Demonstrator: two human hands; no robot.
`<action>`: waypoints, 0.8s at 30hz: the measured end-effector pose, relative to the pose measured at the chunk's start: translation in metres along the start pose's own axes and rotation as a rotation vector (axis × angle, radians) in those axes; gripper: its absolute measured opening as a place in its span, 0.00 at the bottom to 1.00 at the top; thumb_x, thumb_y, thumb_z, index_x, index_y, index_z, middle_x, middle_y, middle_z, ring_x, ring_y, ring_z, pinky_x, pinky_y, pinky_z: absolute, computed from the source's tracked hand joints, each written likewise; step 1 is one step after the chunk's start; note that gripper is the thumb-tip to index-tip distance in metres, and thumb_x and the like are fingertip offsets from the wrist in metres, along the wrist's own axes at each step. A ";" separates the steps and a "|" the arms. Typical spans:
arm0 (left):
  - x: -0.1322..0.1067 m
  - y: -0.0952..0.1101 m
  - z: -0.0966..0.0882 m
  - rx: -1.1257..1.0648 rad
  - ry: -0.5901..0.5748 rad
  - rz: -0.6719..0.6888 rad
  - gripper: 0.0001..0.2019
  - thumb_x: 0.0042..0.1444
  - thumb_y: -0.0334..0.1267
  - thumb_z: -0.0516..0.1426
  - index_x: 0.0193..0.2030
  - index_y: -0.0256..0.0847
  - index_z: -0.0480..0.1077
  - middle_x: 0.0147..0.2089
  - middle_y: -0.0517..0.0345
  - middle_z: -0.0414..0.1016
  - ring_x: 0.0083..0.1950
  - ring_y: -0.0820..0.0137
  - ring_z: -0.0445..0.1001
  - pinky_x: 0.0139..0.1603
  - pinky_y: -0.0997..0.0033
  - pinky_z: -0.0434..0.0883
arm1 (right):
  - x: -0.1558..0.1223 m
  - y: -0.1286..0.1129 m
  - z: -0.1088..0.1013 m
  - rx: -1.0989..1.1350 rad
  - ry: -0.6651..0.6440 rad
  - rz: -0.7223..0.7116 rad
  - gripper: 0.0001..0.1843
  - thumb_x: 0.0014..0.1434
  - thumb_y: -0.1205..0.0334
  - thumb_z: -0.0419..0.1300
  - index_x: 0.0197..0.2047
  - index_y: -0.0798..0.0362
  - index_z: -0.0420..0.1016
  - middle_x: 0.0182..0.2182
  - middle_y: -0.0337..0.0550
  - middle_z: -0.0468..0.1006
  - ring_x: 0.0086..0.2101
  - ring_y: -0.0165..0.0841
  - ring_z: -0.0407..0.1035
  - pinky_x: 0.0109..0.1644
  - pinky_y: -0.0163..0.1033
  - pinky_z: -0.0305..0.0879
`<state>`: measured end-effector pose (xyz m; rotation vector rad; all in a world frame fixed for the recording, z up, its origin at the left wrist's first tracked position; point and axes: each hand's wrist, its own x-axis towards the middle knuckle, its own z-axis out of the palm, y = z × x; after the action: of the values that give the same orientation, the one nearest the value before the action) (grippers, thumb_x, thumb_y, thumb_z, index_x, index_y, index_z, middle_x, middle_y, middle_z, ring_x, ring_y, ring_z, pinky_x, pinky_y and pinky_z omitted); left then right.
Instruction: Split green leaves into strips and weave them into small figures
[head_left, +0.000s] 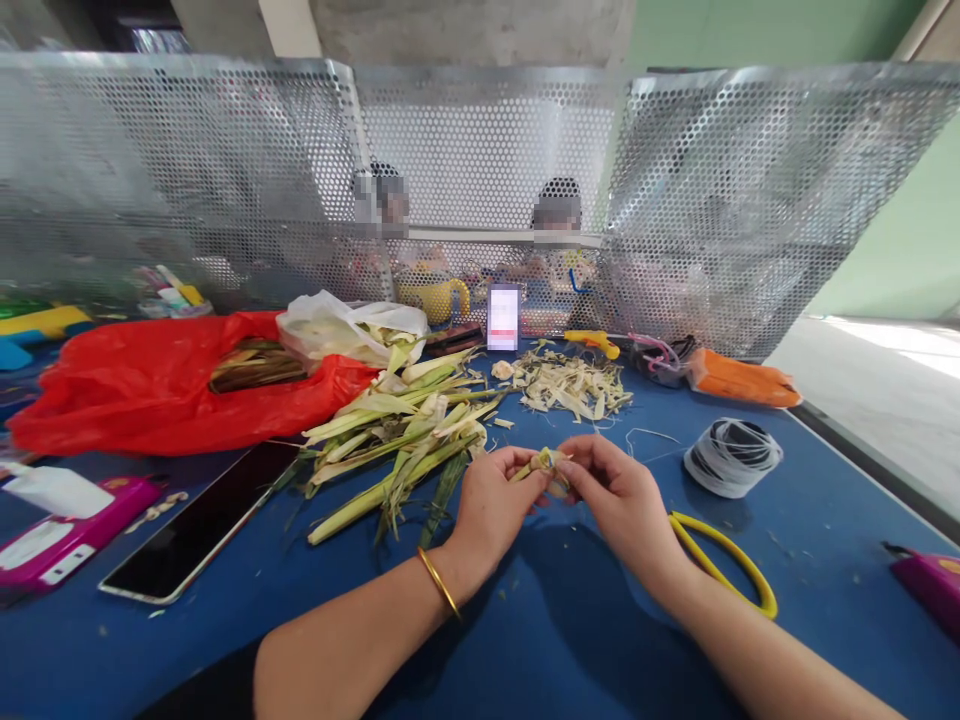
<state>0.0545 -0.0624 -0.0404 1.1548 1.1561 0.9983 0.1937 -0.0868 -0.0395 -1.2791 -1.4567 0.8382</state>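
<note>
Left hand [491, 510] and right hand [615, 492] are pinching a small husk piece [545, 459] between them, above the blue table [480, 665]. Work is apparently running partway: cut scraps [577, 385] are lying heaped beyond; long husks [409, 425] are lying unused.

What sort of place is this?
Probably a shared handicraft workshop: a perforated metal screen stands along the blue worktop, people show through it, and plant husks and a spool of pale thread sit on the worktop.
</note>
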 end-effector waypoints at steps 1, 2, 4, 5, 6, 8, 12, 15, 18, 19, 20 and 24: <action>-0.001 0.000 0.001 -0.023 -0.010 -0.010 0.06 0.47 0.33 0.61 0.33 0.36 0.75 0.24 0.60 0.76 0.22 0.74 0.72 0.23 0.78 0.66 | 0.000 0.001 0.000 -0.025 0.018 -0.009 0.09 0.59 0.55 0.58 0.33 0.51 0.69 0.22 0.35 0.70 0.24 0.30 0.65 0.28 0.34 0.62; -0.002 0.001 0.001 -0.047 -0.012 -0.020 0.05 0.47 0.32 0.61 0.33 0.36 0.75 0.24 0.61 0.76 0.22 0.75 0.71 0.23 0.78 0.66 | -0.001 0.002 -0.001 -0.063 0.030 -0.019 0.08 0.59 0.55 0.58 0.32 0.51 0.68 0.22 0.34 0.69 0.24 0.30 0.65 0.28 0.34 0.61; -0.004 0.001 0.002 -0.088 -0.008 -0.040 0.05 0.47 0.30 0.60 0.33 0.36 0.74 0.23 0.61 0.75 0.22 0.75 0.71 0.23 0.78 0.66 | -0.001 0.002 -0.002 -0.170 0.031 -0.061 0.09 0.60 0.57 0.58 0.30 0.50 0.68 0.22 0.35 0.69 0.24 0.30 0.65 0.28 0.34 0.61; -0.004 0.001 0.002 -0.103 -0.007 -0.049 0.05 0.47 0.30 0.60 0.33 0.35 0.74 0.23 0.61 0.75 0.22 0.76 0.71 0.23 0.79 0.66 | -0.002 0.002 -0.003 -0.239 0.027 -0.098 0.09 0.60 0.58 0.57 0.29 0.50 0.69 0.23 0.36 0.70 0.25 0.30 0.65 0.29 0.34 0.61; -0.005 0.001 0.003 -0.114 -0.009 -0.055 0.05 0.47 0.29 0.60 0.33 0.35 0.73 0.23 0.61 0.75 0.22 0.76 0.71 0.23 0.79 0.66 | -0.002 0.001 -0.003 -0.310 0.027 -0.146 0.09 0.61 0.59 0.57 0.29 0.50 0.70 0.24 0.37 0.71 0.26 0.30 0.66 0.30 0.34 0.61; -0.005 0.000 0.003 -0.126 -0.014 -0.059 0.05 0.47 0.28 0.59 0.33 0.35 0.73 0.23 0.61 0.75 0.22 0.76 0.71 0.24 0.78 0.67 | -0.004 -0.001 -0.004 -0.436 0.027 -0.249 0.09 0.62 0.62 0.55 0.30 0.50 0.72 0.27 0.39 0.72 0.29 0.31 0.67 0.33 0.34 0.62; -0.004 -0.001 0.002 -0.149 0.002 -0.052 0.05 0.47 0.29 0.59 0.33 0.34 0.72 0.22 0.62 0.74 0.22 0.76 0.71 0.23 0.79 0.66 | -0.008 -0.004 -0.004 -0.587 -0.040 -0.379 0.11 0.64 0.65 0.51 0.38 0.50 0.75 0.35 0.44 0.74 0.34 0.32 0.70 0.38 0.35 0.65; -0.003 -0.001 0.001 -0.177 0.011 -0.047 0.04 0.47 0.30 0.60 0.32 0.35 0.72 0.22 0.61 0.74 0.22 0.76 0.72 0.23 0.80 0.66 | -0.008 -0.005 -0.004 -0.645 -0.089 -0.431 0.11 0.63 0.65 0.52 0.43 0.49 0.75 0.40 0.47 0.74 0.37 0.35 0.71 0.41 0.38 0.67; -0.002 0.000 0.000 -0.179 0.012 -0.050 0.05 0.47 0.32 0.61 0.32 0.35 0.73 0.22 0.62 0.74 0.22 0.76 0.72 0.23 0.79 0.66 | -0.006 -0.004 -0.006 -0.610 -0.056 -0.402 0.12 0.63 0.65 0.52 0.44 0.49 0.76 0.39 0.46 0.75 0.37 0.34 0.72 0.40 0.37 0.67; -0.002 0.000 0.000 -0.177 0.013 -0.051 0.05 0.46 0.32 0.62 0.32 0.35 0.73 0.22 0.61 0.75 0.22 0.76 0.72 0.24 0.79 0.67 | -0.005 -0.003 -0.006 -0.584 -0.033 -0.381 0.12 0.63 0.65 0.53 0.42 0.49 0.77 0.38 0.45 0.76 0.36 0.34 0.72 0.39 0.37 0.67; -0.002 0.000 0.000 -0.175 0.012 -0.052 0.06 0.46 0.33 0.62 0.32 0.35 0.73 0.23 0.61 0.75 0.22 0.76 0.72 0.24 0.79 0.67 | -0.004 -0.003 -0.007 -0.559 -0.012 -0.360 0.11 0.63 0.64 0.54 0.41 0.49 0.78 0.36 0.44 0.76 0.35 0.34 0.72 0.39 0.36 0.67; -0.001 -0.003 0.000 -0.139 0.004 -0.044 0.07 0.45 0.33 0.63 0.32 0.36 0.74 0.24 0.61 0.76 0.22 0.75 0.72 0.24 0.78 0.67 | -0.001 -0.001 -0.007 -0.510 0.027 -0.296 0.09 0.61 0.63 0.56 0.35 0.49 0.78 0.32 0.43 0.77 0.32 0.33 0.71 0.36 0.35 0.66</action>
<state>0.0543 -0.0641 -0.0434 1.0130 1.0927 1.0309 0.1997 -0.0886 -0.0371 -1.3813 -1.8530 0.2552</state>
